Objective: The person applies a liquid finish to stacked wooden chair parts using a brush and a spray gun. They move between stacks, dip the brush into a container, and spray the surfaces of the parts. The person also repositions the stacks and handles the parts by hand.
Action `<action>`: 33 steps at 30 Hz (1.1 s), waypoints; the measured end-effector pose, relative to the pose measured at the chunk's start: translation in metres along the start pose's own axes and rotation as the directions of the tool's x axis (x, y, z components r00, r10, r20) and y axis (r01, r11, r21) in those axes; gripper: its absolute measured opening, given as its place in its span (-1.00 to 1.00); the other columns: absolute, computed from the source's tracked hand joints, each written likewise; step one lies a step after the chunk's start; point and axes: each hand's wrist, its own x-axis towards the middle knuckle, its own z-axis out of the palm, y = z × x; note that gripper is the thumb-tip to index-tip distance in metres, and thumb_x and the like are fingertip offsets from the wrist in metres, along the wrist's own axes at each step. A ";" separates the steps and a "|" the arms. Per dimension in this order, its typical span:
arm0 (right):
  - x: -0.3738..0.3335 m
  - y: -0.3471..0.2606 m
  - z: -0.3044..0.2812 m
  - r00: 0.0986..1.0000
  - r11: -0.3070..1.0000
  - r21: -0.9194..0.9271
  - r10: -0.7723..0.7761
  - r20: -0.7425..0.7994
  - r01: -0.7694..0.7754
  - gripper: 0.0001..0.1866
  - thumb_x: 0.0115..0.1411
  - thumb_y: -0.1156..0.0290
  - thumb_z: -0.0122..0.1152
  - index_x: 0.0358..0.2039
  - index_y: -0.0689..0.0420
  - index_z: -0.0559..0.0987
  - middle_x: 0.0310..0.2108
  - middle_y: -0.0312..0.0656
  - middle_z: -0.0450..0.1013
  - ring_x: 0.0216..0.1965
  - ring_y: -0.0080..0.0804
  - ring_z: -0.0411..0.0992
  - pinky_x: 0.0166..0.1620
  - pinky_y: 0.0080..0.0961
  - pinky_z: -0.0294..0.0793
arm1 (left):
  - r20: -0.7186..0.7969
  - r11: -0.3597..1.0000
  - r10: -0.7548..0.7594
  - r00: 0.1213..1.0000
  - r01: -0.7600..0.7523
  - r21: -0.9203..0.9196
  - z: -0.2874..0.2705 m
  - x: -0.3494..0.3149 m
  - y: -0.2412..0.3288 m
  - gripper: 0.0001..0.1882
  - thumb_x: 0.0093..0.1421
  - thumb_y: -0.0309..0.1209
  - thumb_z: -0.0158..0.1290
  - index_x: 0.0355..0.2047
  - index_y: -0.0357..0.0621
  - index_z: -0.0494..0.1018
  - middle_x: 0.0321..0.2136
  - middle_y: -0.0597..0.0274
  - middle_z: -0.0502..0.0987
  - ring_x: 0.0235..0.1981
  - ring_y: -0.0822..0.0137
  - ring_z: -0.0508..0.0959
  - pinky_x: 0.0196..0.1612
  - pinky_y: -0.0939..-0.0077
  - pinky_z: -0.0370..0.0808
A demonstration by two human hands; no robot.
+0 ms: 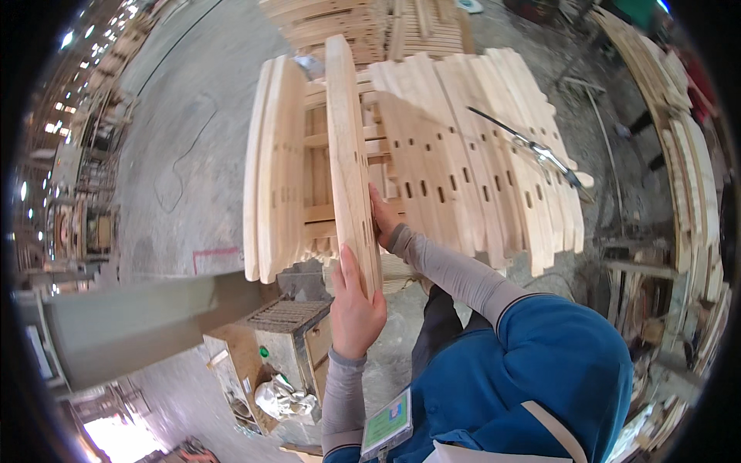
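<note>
My two hands hold a long pale wooden board [349,147] that has slots cut near its near end. My left hand [360,312] is wrapped around that near end. Farther up, my right hand [383,216] grips the right side, its fingers partly hidden by the board. Beneath is a stack of wooden slats [315,210] laid crosswise with gaps. Several slotted boards [455,166] lie side by side to the right. More boards [275,170] stand close together on the left. A silver hand tool [544,153] with a long thin black rod rests across the right-hand boards.
Another wood stack [332,27] stands at the far side. Near my left forearm is a box-like wooden cabinet [289,328] holding crumpled white material [284,399]. A grey-green panel [147,320] lies to the left. Timber racks [683,177] line the right edge.
</note>
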 end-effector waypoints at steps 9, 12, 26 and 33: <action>-0.060 -0.103 -0.120 0.819 0.865 -0.246 -0.496 -0.289 0.437 -0.58 0.00 0.11 0.19 -0.35 0.25 0.44 -0.42 -0.23 0.40 -0.43 -0.51 0.31 -0.32 -0.59 0.31 | 0.165 0.757 0.120 0.979 0.017 -0.653 0.090 0.042 0.024 -0.05 -0.14 -0.55 0.02 0.18 -0.27 -0.34 0.12 -0.12 0.01 0.12 0.11 0.13 0.11 0.36 0.13; -0.057 -0.126 -0.176 0.760 0.836 -0.273 -0.547 -0.351 0.476 -0.68 -0.01 0.27 0.19 -0.36 0.27 0.44 -0.43 -0.23 0.40 -0.43 -0.53 0.30 -0.33 -0.64 0.28 | 0.174 0.618 0.221 0.960 0.001 -0.787 0.133 0.063 0.031 -0.01 -0.16 -0.57 0.06 0.19 -0.22 -0.34 0.13 0.00 0.02 0.10 0.24 0.15 0.10 0.42 0.15; -0.096 -0.127 -0.203 0.580 0.450 -0.787 -0.801 -0.148 0.421 -0.50 -0.02 0.44 0.04 -0.03 0.31 0.29 0.01 0.02 0.22 0.12 -0.24 0.11 0.12 -0.46 0.07 | 0.583 0.837 -0.121 0.804 0.398 -0.376 0.175 0.084 0.005 -0.46 0.13 -0.16 -0.08 0.08 -0.12 0.17 -0.61 0.11 0.44 -0.51 0.44 0.48 -0.47 0.53 0.41; -0.081 -0.129 -0.184 0.505 0.109 -0.889 -0.850 0.149 0.445 -0.63 -0.02 0.49 0.03 -0.12 0.19 0.40 -0.02 -0.03 0.26 0.08 -0.15 0.14 0.12 -0.42 0.08 | 0.351 0.935 0.014 0.936 0.113 -0.337 0.155 0.071 -0.036 -0.53 0.09 -0.24 -0.02 0.01 -0.09 0.27 -0.47 0.08 0.46 -0.49 0.25 0.47 -0.36 0.46 0.42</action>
